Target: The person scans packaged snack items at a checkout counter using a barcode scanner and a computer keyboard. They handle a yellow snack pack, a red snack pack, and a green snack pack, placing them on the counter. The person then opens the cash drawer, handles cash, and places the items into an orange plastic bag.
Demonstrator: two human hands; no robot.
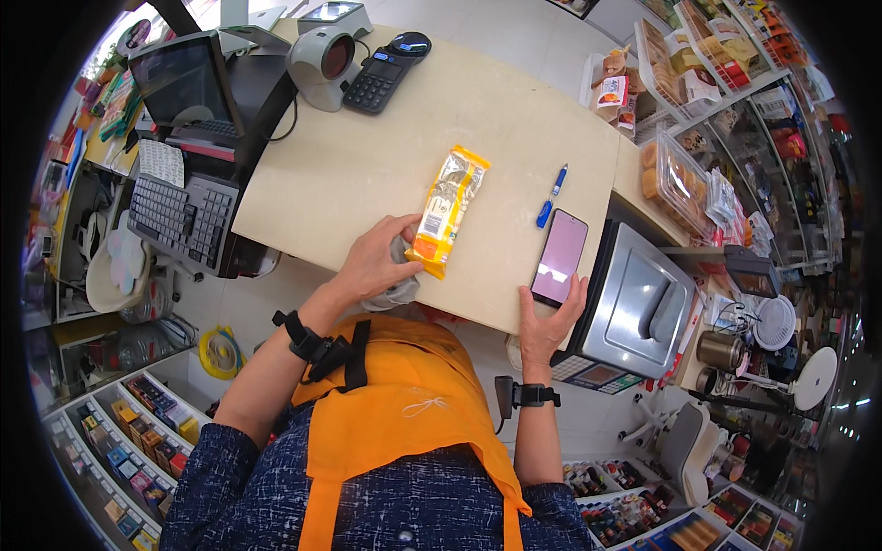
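Note:
My left hand (377, 258) is at the counter's front edge, with a crumpled grey cloth or bag (396, 293) held under its palm. Its thumb and fingertips touch the lower left side of a yellow-and-white snack packet (450, 210) that lies flat and bears a barcode. On the right, the fingers and thumb of my right hand (553, 313) are around the lower end of a smartphone (561, 255), which rests face up with a pale pink screen. Just beyond the phone lies a blue pen (552, 195).
A grey barcode scanner (322, 65) and a black payment keypad (386, 72) stand on the far left of the wooden counter (331, 186). Left are a monitor (182, 82) and keyboard (180, 217). A metal-topped machine (634, 296) stands right, with bread boxes (672, 175) beyond.

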